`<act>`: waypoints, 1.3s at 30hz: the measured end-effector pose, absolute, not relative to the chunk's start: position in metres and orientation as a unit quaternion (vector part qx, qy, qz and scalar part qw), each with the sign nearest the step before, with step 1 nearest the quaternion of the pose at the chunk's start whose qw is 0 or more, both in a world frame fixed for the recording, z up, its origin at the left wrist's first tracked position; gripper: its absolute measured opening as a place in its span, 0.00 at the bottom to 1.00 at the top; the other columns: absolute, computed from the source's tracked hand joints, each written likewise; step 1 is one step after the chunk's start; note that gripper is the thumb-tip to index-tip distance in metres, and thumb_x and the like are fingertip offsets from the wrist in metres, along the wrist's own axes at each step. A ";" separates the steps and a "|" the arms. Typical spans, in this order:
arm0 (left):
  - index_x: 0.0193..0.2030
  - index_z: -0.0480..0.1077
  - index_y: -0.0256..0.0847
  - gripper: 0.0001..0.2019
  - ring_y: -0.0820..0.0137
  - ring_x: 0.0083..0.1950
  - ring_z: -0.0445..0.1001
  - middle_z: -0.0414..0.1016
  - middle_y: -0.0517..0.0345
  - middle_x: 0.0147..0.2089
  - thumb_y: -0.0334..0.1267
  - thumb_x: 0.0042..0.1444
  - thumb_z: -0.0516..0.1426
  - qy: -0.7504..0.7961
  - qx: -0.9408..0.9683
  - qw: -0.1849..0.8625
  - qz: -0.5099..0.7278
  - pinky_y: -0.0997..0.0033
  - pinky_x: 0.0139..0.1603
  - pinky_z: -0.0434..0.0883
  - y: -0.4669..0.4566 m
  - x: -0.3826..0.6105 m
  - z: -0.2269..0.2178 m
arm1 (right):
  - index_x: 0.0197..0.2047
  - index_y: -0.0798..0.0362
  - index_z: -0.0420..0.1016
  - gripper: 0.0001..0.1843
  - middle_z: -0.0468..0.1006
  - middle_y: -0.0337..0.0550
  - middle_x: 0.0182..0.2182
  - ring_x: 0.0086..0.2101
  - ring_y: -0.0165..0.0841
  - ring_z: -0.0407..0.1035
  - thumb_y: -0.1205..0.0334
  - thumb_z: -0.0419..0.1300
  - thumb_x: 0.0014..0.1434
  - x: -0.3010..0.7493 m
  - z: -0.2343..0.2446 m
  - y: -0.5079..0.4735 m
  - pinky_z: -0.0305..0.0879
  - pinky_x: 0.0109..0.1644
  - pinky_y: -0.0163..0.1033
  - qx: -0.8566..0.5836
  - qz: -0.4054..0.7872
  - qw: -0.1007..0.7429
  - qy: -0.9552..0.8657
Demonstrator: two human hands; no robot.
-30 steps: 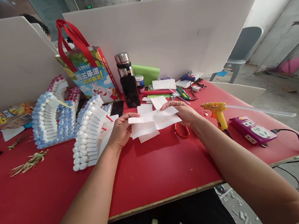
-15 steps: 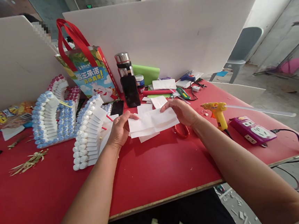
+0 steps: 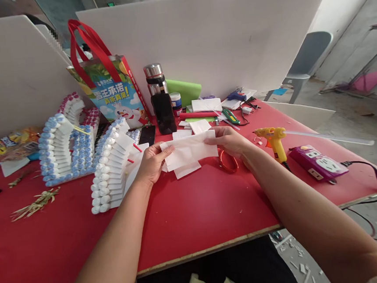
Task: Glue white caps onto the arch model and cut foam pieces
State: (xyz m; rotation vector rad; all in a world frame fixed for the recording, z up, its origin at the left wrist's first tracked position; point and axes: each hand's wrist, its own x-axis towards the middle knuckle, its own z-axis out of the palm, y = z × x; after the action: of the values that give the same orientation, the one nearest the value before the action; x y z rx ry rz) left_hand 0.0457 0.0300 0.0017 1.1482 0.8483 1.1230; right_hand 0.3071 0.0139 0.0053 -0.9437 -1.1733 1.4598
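A white sheet of thin paper is stretched between my two hands above the red table. My left hand pinches its left end, thumb on top. At the right end, my right hand grips the sheet between thumb and fingers. Beneath it, another white paper piece lies on the table. Red-handled scissors rest just below my right hand, their blades hidden. Left of my left hand stands a curved fan of white folded pieces with rounded tips.
A yellow glue gun and a purple power strip lie on the right. Behind my hands stand a phone, a steel flask and a printed bag. Blue-tipped folded work sits left, near dried stalks.
The sheet looks narrower across, its right end now nearer the left one. My right hand has turned slightly and holds the upper right corner; my left hand stays nearly in place.
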 end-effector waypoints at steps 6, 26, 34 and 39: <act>0.37 0.71 0.41 0.12 0.75 0.27 0.72 0.72 0.64 0.29 0.46 0.55 0.64 0.384 0.553 0.519 0.527 0.78 0.27 0.70 0.027 0.055 -0.002 | 0.47 0.53 0.77 0.25 0.83 0.48 0.39 0.33 0.40 0.78 0.53 0.74 0.48 0.302 0.004 0.011 0.77 0.35 0.43 -0.369 0.617 0.484 -0.499; 0.37 0.81 0.37 0.15 0.67 0.32 0.78 0.82 0.54 0.34 0.37 0.41 0.72 0.368 0.535 0.601 0.466 0.70 0.30 0.74 0.028 0.042 0.007 | 0.38 0.58 0.83 0.18 0.83 0.48 0.31 0.27 0.38 0.77 0.62 0.76 0.43 0.319 0.015 0.008 0.78 0.29 0.42 -0.354 0.637 0.464 -0.504; 0.36 0.79 0.36 0.10 0.68 0.22 0.75 0.77 0.56 0.27 0.38 0.49 0.68 0.341 0.562 0.589 0.469 0.70 0.20 0.71 0.027 0.046 0.005 | 0.34 0.58 0.83 0.12 0.80 0.43 0.25 0.20 0.28 0.69 0.62 0.74 0.46 0.321 0.015 0.010 0.69 0.23 0.35 -0.343 0.619 0.487 -0.512; 0.37 0.82 0.38 0.07 0.68 0.24 0.77 0.78 0.55 0.28 0.34 0.49 0.66 0.294 0.555 0.621 0.469 0.67 0.28 0.75 0.027 0.041 0.009 | 0.37 0.59 0.83 0.11 0.76 0.42 0.24 0.20 0.24 0.62 0.67 0.71 0.47 0.322 0.020 0.006 0.62 0.23 0.33 -0.329 0.637 0.486 -0.499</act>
State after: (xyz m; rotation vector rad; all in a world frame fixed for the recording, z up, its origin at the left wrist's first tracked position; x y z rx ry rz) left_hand 0.0408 0.0269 0.0086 1.2761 0.6756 1.0787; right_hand 0.3215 0.0059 0.0197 -0.8005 -1.2144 1.5512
